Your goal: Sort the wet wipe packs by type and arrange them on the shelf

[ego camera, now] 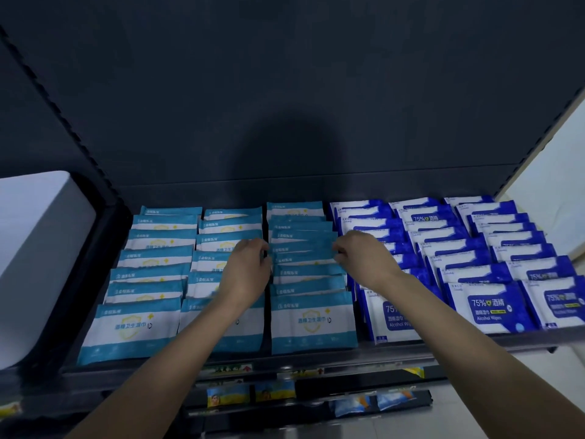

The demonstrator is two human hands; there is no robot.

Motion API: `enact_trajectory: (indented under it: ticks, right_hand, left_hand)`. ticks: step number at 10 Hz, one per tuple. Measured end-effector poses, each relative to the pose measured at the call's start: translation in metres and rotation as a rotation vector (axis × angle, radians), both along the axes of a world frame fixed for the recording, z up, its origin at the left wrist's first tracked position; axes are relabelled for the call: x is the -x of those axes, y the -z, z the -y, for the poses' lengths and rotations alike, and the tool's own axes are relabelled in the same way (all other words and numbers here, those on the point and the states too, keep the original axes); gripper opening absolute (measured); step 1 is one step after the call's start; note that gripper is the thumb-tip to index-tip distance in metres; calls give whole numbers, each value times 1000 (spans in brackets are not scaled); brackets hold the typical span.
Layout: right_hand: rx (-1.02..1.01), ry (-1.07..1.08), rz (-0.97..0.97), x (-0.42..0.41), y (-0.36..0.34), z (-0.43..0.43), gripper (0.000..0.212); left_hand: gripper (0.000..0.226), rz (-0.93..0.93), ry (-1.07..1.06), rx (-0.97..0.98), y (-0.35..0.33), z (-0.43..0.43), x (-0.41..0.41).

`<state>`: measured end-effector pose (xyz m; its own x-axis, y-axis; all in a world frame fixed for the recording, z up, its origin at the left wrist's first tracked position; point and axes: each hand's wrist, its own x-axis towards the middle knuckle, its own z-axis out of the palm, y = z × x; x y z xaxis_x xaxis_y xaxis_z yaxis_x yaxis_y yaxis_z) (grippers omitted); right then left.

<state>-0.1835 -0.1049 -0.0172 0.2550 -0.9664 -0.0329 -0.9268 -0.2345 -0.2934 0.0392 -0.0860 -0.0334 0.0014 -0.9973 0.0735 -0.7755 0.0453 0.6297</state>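
- Black metal shelf [316, 359]: teal-and-white wipe packs [126, 327] left, dark-blue-and-white wipe packs [493, 308] right.
- Left hand [250, 264] and right hand [364, 258] pinch a teal pack [304, 248] by its ends, third column, mid-row.
- Next, I reckon: seat it square, upright.

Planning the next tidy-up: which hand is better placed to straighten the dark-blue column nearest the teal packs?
Probably the right hand: its wrist lies over that dark-blue column; the left hand sits beyond the teal column.
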Motion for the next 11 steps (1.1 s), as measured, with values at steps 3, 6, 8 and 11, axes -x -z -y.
enact_trajectory:
  ticks: [3,6,8,11]
  right_hand:
    - [10,13,-117,-15,6,48,25]
    - [-23,53,88,-20,8,62,32]
    - [-10,-6,-15,-21,13,57,27]
    - [-52,-40,100,-26,3,37,27]
  left_hand:
    - [17,52,5,-77,-8,42,6]
    - [24,26,6,-37,-2,49,7]
    - [18,2,-24,-41,3,44,-1]
    - [34,-38,73,-108,-9,27,-3]
